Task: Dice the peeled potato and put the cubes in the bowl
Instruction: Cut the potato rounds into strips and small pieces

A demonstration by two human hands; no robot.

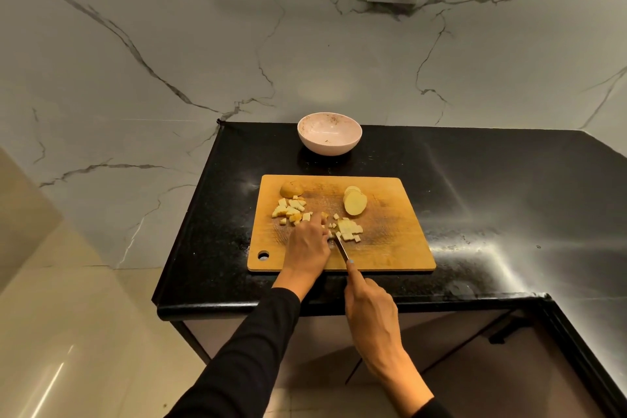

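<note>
1. The right hand [371, 310] is closest, curled around a knife [342, 247] with the forefinger stretched along its back; the handle is hidden inside the fist.
2. The knife blade points away and slightly left, its tip among a small cluster of potato cubes [349, 230] near the middle of the cutting board [400, 248].
3. The left hand [307, 246], in a black sleeve [244, 360], rests on the board just left of the blade, fingers bent down onto the pieces there; whether it pinches one is hard to tell, since the fingertips are hidden.
4. A second heap of cubes [291, 209] lies at the board's left side, beyond the left hand.
5. A rounded potato end [291, 188] sits at the far left corner of the board.
6. A stack of uncut potato slices [354, 201] leans at the board's far middle.
7. The board lies on a black counter [492, 197].
8. Beyond the board, apart from it, stands a pink bowl [329, 133] near the marble wall [203, 61]; no cubes show in it.
</note>
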